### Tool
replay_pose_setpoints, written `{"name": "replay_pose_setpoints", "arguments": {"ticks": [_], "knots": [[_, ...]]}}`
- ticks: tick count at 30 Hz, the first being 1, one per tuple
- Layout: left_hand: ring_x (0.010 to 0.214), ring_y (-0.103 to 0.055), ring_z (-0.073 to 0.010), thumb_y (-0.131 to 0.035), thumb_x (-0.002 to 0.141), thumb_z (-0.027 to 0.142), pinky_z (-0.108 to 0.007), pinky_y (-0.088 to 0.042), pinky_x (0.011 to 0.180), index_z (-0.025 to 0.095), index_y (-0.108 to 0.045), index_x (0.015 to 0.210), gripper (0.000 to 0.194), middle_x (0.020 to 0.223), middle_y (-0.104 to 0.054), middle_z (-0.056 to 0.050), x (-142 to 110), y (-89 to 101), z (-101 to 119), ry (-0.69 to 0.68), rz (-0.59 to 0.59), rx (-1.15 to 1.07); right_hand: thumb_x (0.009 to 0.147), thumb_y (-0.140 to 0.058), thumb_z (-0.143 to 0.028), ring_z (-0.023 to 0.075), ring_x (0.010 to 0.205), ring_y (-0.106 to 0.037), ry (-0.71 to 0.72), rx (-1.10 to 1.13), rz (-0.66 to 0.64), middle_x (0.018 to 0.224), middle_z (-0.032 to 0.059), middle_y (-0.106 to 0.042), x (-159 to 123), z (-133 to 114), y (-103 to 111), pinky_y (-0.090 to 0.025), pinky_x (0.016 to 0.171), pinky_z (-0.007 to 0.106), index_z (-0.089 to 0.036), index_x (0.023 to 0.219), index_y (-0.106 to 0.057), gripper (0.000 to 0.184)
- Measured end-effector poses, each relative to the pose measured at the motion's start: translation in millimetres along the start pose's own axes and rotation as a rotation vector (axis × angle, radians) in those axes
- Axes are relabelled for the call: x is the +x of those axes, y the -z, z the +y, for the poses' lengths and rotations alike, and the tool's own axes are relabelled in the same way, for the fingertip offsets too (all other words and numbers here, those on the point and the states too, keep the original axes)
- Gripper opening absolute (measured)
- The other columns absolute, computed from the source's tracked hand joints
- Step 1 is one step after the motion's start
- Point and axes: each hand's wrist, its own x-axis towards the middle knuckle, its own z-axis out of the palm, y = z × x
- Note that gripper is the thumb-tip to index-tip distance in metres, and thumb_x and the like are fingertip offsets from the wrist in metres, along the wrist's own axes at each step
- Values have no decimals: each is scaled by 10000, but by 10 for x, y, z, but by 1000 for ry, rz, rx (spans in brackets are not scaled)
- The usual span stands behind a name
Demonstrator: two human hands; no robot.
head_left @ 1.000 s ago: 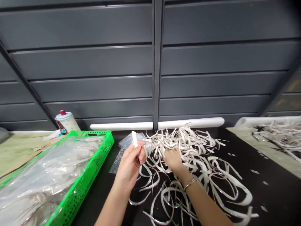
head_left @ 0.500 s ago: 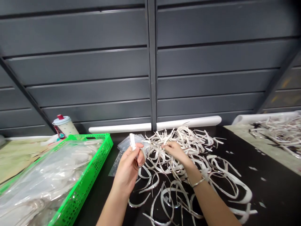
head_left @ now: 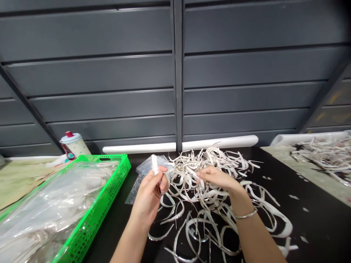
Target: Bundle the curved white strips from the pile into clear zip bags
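Observation:
A loose pile of curled white strips (head_left: 216, 157) with shiny silvery edges lies on the black table (head_left: 309, 204). In front of the pile's left side, my left hand (head_left: 149, 190) is closed around white strips (head_left: 155, 164), whose ends stick up past the thumb. How many it holds I cannot tell. Over the middle of the pile, my right hand (head_left: 216, 178) pinches another white strip (head_left: 194, 173), its end pointing left toward the other hand. A metal bangle circles the right wrist. Behind my left hand lie clear plastic bags (head_left: 137, 182).
A green plastic crate (head_left: 102, 202) at left holds bagged strips under clear film. Beyond it stands a white cup with a blue lid (head_left: 75, 144). White rolls (head_left: 219, 142) lie along the grey panel wall. More strips (head_left: 326, 155) lie at far right.
My right hand has drawn back to the right from the pile, and a strip now shows between its fingers. My left hand stays nearly in place with its strips.

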Motion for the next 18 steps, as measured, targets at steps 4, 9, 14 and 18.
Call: {"name": "replay_pose_setpoints", "arguments": {"ticks": [4,9,14,18], "knots": [[458,-337,-59,-653,750,287,-212,-243,488,147,-599,843,176,476,-421,64,-2,4,-7,2,-7,0,906,-411,-376,103,471,-386,-90,-469,112,516,-33,-438,111,34,-136,-330,516,245,-174,567,-525,411],[450,-323,-58,-643,756,297,-216,-236,484,150,-601,821,166,459,-419,62,11,24,-16,11,-13,-1,863,-431,-184,177,707,-589,-195,-694,188,760,63,-650,365,239,-475,-398,675,276,-151,701,-614,247],[445,-316,-59,-652,750,308,-219,-233,479,151,-600,821,179,456,-413,64,20,39,-8,3,-7,-10,734,-622,-169,315,1101,-517,-266,-827,249,1145,173,-604,464,430,-734,-295,937,414,-143,1157,-562,428],[454,-326,-61,-650,751,302,-220,-243,489,151,-603,824,175,462,-417,62,6,21,19,6,-7,-10,756,-526,-90,290,1008,-579,-271,-773,259,983,133,-669,485,488,-682,-315,913,417,-148,1096,-604,354]]}}
